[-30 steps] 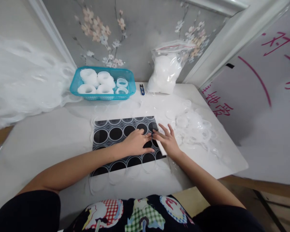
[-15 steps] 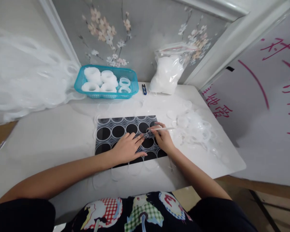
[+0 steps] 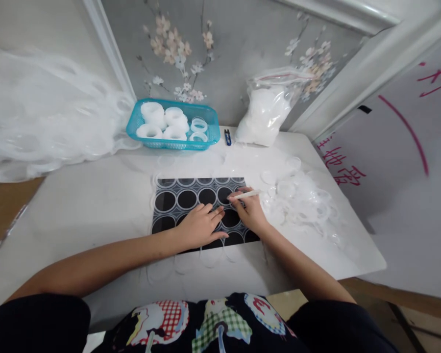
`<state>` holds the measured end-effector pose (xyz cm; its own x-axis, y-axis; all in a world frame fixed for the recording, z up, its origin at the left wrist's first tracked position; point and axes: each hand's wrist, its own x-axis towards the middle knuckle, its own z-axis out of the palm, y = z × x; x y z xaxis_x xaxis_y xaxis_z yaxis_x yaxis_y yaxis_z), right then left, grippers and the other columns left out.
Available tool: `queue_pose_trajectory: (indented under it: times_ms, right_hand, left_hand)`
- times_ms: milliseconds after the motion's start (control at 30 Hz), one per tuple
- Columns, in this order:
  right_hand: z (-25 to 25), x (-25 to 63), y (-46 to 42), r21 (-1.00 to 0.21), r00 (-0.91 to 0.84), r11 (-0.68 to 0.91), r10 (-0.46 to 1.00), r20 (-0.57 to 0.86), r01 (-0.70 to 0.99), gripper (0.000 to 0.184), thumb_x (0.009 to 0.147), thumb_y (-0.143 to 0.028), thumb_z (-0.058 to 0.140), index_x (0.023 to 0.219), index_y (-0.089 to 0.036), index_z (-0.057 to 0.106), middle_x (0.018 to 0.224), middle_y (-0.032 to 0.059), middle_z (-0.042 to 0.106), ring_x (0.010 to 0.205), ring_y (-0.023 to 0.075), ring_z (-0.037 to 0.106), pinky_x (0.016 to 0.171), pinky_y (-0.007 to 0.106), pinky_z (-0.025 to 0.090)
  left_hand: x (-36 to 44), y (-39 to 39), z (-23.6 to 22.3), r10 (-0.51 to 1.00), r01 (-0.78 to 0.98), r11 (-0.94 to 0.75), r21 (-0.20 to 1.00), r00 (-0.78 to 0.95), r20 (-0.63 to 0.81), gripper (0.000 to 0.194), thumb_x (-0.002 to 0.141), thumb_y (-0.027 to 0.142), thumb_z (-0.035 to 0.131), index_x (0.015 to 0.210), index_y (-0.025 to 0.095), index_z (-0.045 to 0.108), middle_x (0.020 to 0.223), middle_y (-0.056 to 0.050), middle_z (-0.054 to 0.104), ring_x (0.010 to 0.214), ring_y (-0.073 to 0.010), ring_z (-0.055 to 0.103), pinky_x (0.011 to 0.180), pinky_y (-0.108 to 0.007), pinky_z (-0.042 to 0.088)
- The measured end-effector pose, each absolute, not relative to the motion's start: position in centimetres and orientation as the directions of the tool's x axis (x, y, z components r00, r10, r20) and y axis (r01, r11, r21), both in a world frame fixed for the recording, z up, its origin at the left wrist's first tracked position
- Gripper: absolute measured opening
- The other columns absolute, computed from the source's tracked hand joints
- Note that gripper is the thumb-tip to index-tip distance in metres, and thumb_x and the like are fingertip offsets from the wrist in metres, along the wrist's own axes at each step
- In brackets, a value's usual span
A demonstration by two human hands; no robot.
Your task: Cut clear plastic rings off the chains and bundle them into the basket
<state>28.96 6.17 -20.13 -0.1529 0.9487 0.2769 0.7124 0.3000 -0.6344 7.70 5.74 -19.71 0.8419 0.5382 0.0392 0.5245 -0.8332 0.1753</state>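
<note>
A dark mat (image 3: 185, 198) printed with black circles lies flat on the white table, under a clear sheet of punched rings. My left hand (image 3: 200, 226) presses flat on the mat's right half, fingers spread. My right hand (image 3: 248, 212) sits just to its right and pinches a thin white stick (image 3: 248, 194), whose tip points left onto the mat near my left fingertips.
A turquoise basket (image 3: 209, 136) holding white rolls stands at the back. Small blue snips (image 3: 228, 138) and a clear bag of white pieces (image 3: 264, 115) lie beside it. Loose clear rings (image 3: 301, 198) are heaped at the right. Bunched clear film (image 3: 40, 127) fills the left.
My right hand went from lying flat on the mat's right edge to gripping the white stick. My left hand slid slightly down the mat. The view shifted a little to the left.
</note>
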Motion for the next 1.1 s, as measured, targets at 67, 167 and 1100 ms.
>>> queue_pose_trajectory:
  times_ms: [67, 167, 1100]
  right_hand:
    - [-21.0, 28.3, 5.7, -0.690, -0.143, 0.279, 0.958, 0.249, 0.668, 0.030, 0.095, -0.043, 0.046, 0.089, -0.027, 0.070, 0.095, 0.0054, 0.074, 0.106, 0.0295, 0.059, 0.096, 0.050, 0.041]
    - [-21.6, 28.2, 5.4, -0.752, -0.104, 0.255, 0.964, 0.243, 0.608, 0.031, 0.094, -0.046, 0.047, 0.089, -0.025, 0.070, 0.095, 0.0066, 0.073, 0.100, 0.0275, 0.062, 0.092, 0.046, 0.046]
    - [-22.1, 27.9, 4.0, -0.204, -0.378, 0.477, 0.842, 0.386, 0.855, 0.023, 0.089, -0.014, 0.051, 0.100, -0.028, 0.066, 0.113, 0.0012, 0.072, 0.134, 0.0303, 0.041, 0.114, 0.066, 0.006]
  left_hand:
    - [7.7, 5.8, -19.7, 0.538, 0.524, -0.833, 0.178, 0.842, 0.035, 0.064, 0.094, 0.061, 0.042, 0.131, 0.010, 0.056, 0.135, -0.013, 0.057, 0.107, -0.0286, 0.053, 0.083, -0.038, 0.037]
    - [7.8, 5.8, -19.5, 0.538, 0.527, -0.833, 0.171, 0.843, 0.022, 0.065, 0.094, 0.061, 0.042, 0.131, 0.009, 0.057, 0.136, -0.013, 0.057, 0.106, -0.0285, 0.053, 0.082, -0.037, 0.037]
    - [7.7, 6.3, -18.8, 0.571, 0.564, -0.763, 0.316, 0.817, -0.079, 0.066, 0.089, 0.064, 0.049, 0.132, 0.014, 0.057, 0.133, -0.010, 0.060, 0.099, -0.0299, 0.054, 0.083, -0.041, 0.041]
